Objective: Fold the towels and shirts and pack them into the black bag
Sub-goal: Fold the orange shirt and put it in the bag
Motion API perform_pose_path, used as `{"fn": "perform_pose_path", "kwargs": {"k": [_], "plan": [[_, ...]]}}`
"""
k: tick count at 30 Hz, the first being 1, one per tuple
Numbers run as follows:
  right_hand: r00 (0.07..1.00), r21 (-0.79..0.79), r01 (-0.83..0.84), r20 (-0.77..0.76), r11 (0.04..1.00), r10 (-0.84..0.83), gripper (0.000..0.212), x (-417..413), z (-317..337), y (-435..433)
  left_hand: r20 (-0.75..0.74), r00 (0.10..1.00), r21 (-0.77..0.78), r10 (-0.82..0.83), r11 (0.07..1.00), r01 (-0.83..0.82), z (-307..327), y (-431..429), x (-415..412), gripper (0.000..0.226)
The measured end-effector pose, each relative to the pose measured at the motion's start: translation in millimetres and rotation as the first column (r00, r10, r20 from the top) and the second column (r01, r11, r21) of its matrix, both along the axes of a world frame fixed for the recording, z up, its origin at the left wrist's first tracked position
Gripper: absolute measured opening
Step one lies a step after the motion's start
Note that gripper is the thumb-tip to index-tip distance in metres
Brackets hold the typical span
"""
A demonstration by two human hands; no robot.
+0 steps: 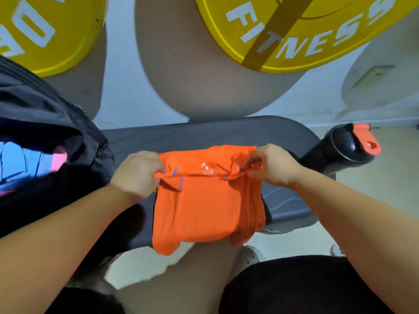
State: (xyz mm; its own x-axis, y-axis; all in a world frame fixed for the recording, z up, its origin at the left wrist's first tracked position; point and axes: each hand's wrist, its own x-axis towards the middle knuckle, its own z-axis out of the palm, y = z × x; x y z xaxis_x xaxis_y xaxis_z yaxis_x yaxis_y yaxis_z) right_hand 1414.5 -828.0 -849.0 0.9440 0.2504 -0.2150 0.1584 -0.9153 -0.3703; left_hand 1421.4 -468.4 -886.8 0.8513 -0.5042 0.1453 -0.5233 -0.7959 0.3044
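Observation:
An orange shirt (204, 205), partly folded, lies on the dark grey bench (204, 134) in front of me, its lower edge hanging over the near side. My left hand (136, 173) pinches the shirt's upper left corner. At the upper right corner my right hand (274, 164) pinches the cloth as well. The black bag (45, 114) stands open at the left, touching the bench, with blue and pink cloth (29, 162) inside it.
A black bottle with an orange lid (344, 148) lies on the bench's right end. Two yellow weight plates (294, 30) lean on the wall behind. My knees and black shorts (294, 288) fill the bottom of the view.

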Motion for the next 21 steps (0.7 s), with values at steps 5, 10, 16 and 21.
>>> {"fn": "perform_pose_path", "kwargs": {"k": [5, 10, 16, 21], "plan": [[0.842, -0.308, -0.377, -0.506, 0.874, 0.185, 0.039, -31.9, -1.6, 3.9, -0.331, 0.943, 0.255, -0.030, 0.960, 0.120, -16.8, 10.8, -42.9, 0.025], [0.938, -0.222, -0.056, -0.346, 0.973, -0.025, 0.046, -32.9, -1.3, 4.8, -0.304, 0.940, 0.035, 0.155, 0.988, -0.152, -5.1, -3.9, -50.4, 0.038], [0.930, -0.171, 0.140, -0.316, 0.975, -0.189, 0.072, -24.9, -29.2, 16.5, -0.418, 0.856, 0.029, 0.305, 0.946, -0.323, -17.1, -32.1, -38.2, 0.054], [0.943, -0.194, 0.192, -0.235, 0.962, -0.236, 0.018, -29.1, -41.0, 20.1, -0.460, 0.784, 0.010, 0.416, 0.886, -0.464, -28.4, -35.5, -33.1, 0.030]]}}
